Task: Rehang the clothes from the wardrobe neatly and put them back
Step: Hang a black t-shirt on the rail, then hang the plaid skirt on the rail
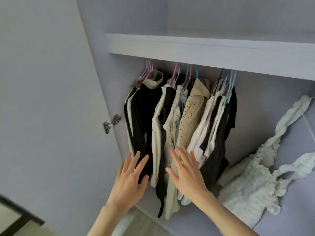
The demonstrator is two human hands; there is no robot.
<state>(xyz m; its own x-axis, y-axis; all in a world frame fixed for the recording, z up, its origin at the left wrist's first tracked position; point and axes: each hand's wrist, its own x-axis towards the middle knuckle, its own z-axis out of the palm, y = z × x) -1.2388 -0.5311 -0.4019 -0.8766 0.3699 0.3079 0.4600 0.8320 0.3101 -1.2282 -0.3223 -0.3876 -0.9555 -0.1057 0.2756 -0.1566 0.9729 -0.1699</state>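
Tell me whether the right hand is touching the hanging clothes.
Touching. The head view shows the right hand open, its straight fingers laid flat against the beige dotted garment, with no gap visible between them.

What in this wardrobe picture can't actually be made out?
- The rail, head view: hidden behind the shelf; only the hanger hooks show.
- The garments: packed together, so each one's shape and count are unclear.
- The white ruffled bag: its strap is cut off by the right edge.
- Left hand and right hand: fingers straight at the clothes; actual contact is uncertain.
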